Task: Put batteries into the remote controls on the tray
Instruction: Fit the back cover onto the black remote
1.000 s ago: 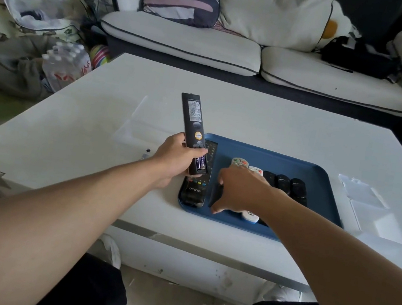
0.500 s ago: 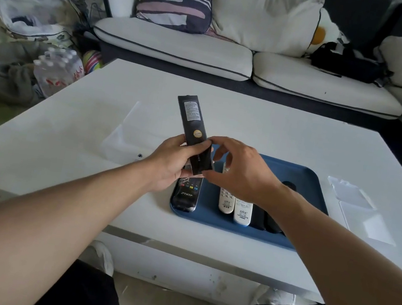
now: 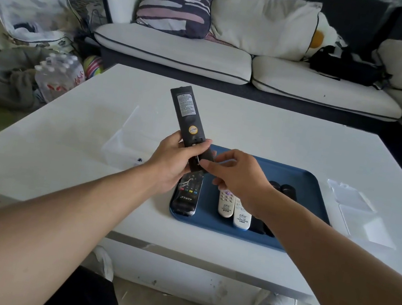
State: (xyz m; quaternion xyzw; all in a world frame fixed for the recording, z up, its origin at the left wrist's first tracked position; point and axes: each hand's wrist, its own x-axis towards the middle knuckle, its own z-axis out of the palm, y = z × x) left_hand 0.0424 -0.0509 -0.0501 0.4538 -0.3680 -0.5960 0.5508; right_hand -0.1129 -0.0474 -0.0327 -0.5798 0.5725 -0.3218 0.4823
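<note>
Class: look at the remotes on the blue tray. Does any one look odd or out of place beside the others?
Yes. The black remote at the left end lies wrapped in shiny, crinkled clear plastic, while the two white remotes beside it on the blue tray lie bare. Nothing looks spilled or broken.

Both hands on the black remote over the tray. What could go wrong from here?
1. The left hand grips the black remote only at its lower end; most of it sticks out beyond, so a push from the right hand may tip it.
2. The right hand's pinched piece is too small to identify; if dropped, it would likely land among the remotes on the tray.
</note>
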